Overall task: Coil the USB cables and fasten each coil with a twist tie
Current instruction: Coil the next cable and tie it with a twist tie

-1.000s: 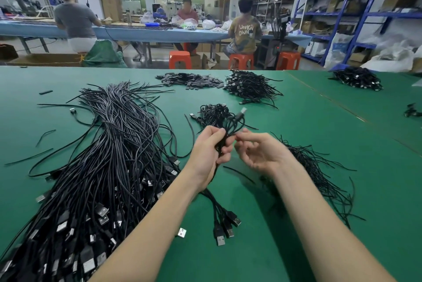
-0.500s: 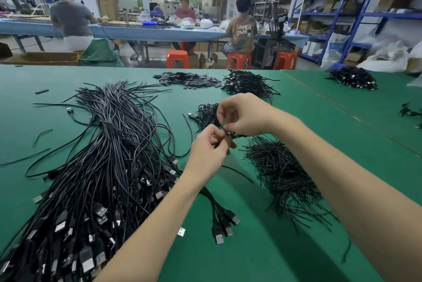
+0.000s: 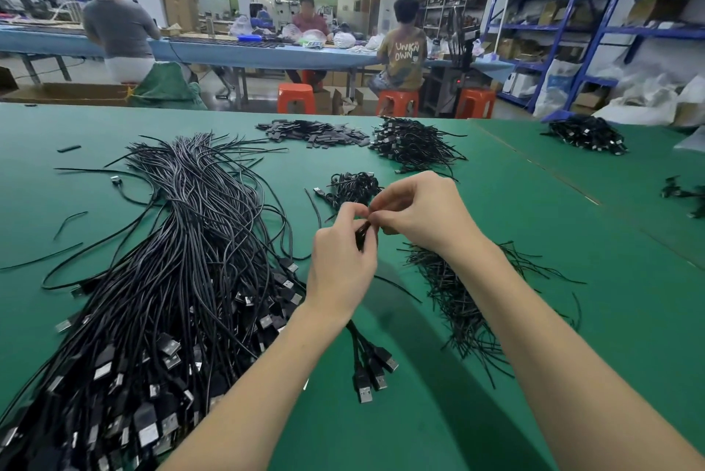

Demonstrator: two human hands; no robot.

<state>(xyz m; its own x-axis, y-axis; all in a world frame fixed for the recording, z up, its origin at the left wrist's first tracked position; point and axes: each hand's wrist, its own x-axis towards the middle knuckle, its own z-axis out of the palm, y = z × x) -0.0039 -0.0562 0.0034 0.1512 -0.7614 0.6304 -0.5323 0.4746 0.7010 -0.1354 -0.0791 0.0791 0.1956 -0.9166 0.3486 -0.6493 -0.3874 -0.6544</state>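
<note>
The counter (image 3: pixel 534 318) carries, at left, a large loose heap of uncoiled cables (image 3: pixel 171 279) with plugs toward the near edge; at right, under the right forearm, a pile of twist ties (image 3: pixel 457 298); and beyond the hands, a small stack of finished coils (image 3: pixel 353 186), with further piles farther back. Between these, the left hand (image 3: pixel 339 260) is curled round a bunch of cables (image 3: pixel 362 232), and about 4 plugs (image 3: pixel 372 371) hang from below the wrist, apparently resting on the counter. The right hand (image 3: pixel 423 214) pinches at the top of that bunch, fingertips touching those of the left hand; the tie itself is too small to make out, so whether it is already wrapped cannot be told. Judged step: twisting the tie closed. Risk 1: if the left grip slackens during the twist, the loops are likely to spring open and the coil will need rewinding. Risk 2: too few turns would leave the tie loose, and the coil could come undone once dropped on the stack. Risk 3: the trailing plugs lie near the heap; lifting the bunch sideways could snag a loose cable and drag it along. Risk 4: the right forearm hangs over the tie pile, and a low sweep could scatter it.
</note>
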